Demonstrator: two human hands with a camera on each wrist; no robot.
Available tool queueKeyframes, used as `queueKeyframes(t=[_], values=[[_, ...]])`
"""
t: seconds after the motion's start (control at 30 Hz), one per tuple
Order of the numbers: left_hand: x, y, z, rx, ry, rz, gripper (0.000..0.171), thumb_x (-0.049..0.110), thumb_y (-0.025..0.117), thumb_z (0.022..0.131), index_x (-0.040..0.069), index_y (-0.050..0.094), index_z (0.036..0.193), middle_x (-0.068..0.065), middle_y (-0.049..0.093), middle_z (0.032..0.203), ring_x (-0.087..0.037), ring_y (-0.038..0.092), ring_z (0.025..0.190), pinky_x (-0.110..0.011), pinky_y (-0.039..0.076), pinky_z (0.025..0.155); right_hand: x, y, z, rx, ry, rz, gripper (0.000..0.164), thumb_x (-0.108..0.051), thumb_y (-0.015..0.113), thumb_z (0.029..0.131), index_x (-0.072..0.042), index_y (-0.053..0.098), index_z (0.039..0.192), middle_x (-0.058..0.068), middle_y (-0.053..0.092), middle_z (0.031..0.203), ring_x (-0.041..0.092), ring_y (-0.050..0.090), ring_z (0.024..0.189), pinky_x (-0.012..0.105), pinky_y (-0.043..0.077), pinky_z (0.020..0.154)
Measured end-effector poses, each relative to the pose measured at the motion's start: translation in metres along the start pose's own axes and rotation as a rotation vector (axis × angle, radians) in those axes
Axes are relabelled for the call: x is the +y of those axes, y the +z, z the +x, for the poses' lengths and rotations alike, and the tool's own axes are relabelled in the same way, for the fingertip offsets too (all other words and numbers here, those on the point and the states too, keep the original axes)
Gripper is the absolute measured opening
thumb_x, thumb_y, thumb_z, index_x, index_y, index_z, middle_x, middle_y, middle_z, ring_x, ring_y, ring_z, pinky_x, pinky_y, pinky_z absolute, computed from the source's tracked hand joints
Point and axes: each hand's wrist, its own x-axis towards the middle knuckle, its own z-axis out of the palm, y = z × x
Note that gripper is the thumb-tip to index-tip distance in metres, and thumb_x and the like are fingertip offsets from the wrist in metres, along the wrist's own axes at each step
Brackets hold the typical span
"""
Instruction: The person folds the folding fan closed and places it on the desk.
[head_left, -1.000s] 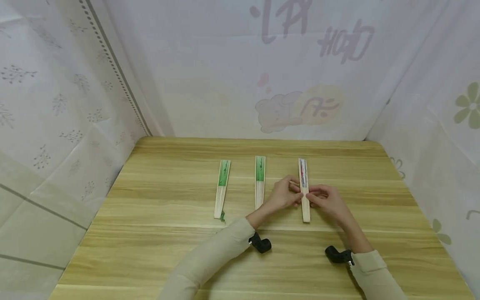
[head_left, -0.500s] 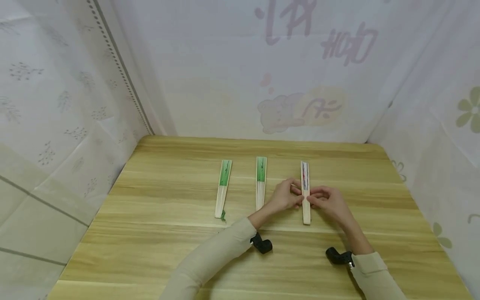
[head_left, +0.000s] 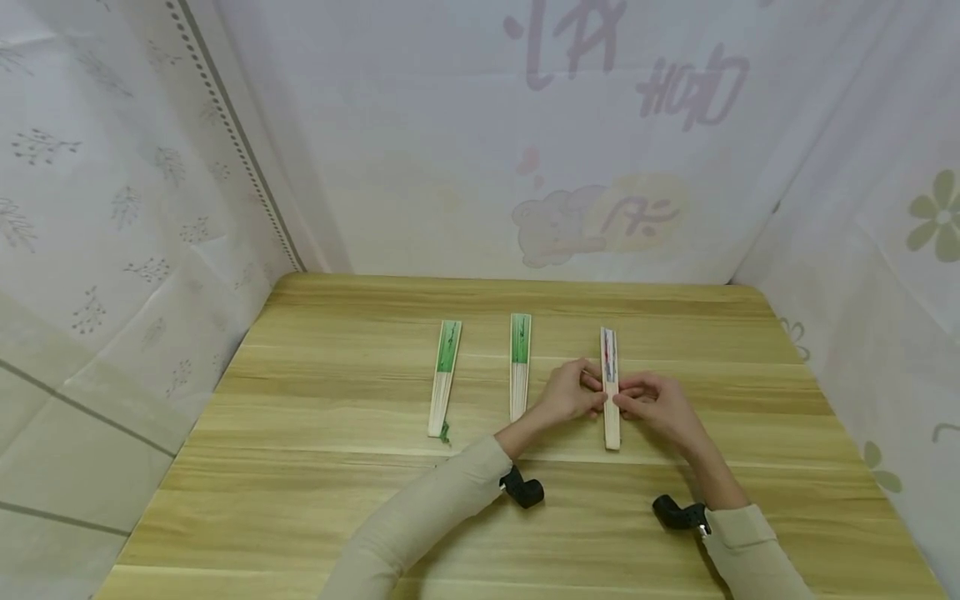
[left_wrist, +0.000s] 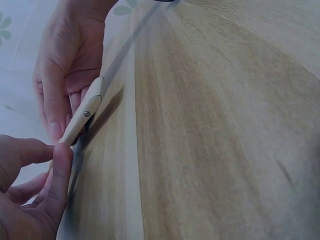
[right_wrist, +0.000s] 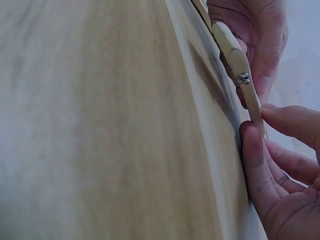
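Observation:
A folded hand fan with white, red and purple paper (head_left: pixel 609 354) stands on the right in the head view, between both hands. My left hand (head_left: pixel 572 392) pinches its left edge and my right hand (head_left: pixel 657 407) pinches its right edge, near mid-length. In the left wrist view, the fan's wooden end with a metal rivet (left_wrist: pixel 86 114) is raised a little off the table, its shadow beside it. The rivet's other side (right_wrist: pixel 242 79) shows in the right wrist view. Two folded green fans lie to the left: one near the left hand (head_left: pixel 520 367), one farther off with a green tassel (head_left: pixel 446 379).
The wood-grain table (head_left: pixel 300 492) has a printed white curtain (head_left: pixel 420 167) behind it and more curtains at both sides. A black camera mount sits at the left wrist (head_left: pixel 522 489), another at the right wrist (head_left: pixel 677 512).
The far end of the held fan has come slightly nearer to me and lower. Both hands keep their pinch and barely shift. The two green fans stay where they were.

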Motion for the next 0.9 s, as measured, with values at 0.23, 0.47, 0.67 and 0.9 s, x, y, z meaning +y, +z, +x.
queueKeyframes(t=[0.23,0.47,0.67,0.9], values=[[0.000,-0.001,0.001,-0.009,0.010,0.031,0.026,-0.009,0.073,0.089,-0.006,0.060,0.112,-0.004,0.063,0.087,-0.017,0.068,0.063,-0.029,0.058,0.055,-0.002,-0.004,0.003,-0.030,0.029,-0.022,0.031,-0.002,0.072,0.095,0.018,0.060,0.115,0.022,0.068,0.099,0.023,0.071,0.081,0.033,0.060,0.071],[0.000,-0.004,0.001,-0.009,-0.002,0.056,0.025,-0.009,0.073,0.089,-0.006,0.061,0.111,-0.005,0.064,0.084,-0.020,0.069,0.062,-0.030,0.059,0.054,-0.003,-0.007,0.007,-0.080,0.033,-0.023,0.032,-0.001,0.070,0.096,0.020,0.059,0.117,0.024,0.069,0.100,0.025,0.071,0.084,0.034,0.060,0.072],[-0.004,-0.018,-0.008,-0.088,0.057,0.059,0.022,-0.006,0.068,0.094,-0.009,0.060,0.114,-0.009,0.067,0.084,-0.023,0.069,0.064,-0.030,0.059,0.056,-0.005,-0.008,0.004,-0.069,0.026,-0.004,0.032,-0.002,0.068,0.098,0.021,0.057,0.119,0.025,0.067,0.103,0.022,0.070,0.085,0.033,0.060,0.074],[-0.010,-0.057,-0.040,-0.261,0.154,0.138,0.019,-0.002,0.063,0.098,-0.007,0.063,0.117,-0.010,0.069,0.094,-0.018,0.069,0.078,-0.029,0.059,0.065,-0.004,-0.010,-0.002,-0.026,0.025,0.010,0.028,0.000,0.062,0.101,0.019,0.058,0.121,0.026,0.067,0.105,0.022,0.070,0.087,0.033,0.060,0.076]])
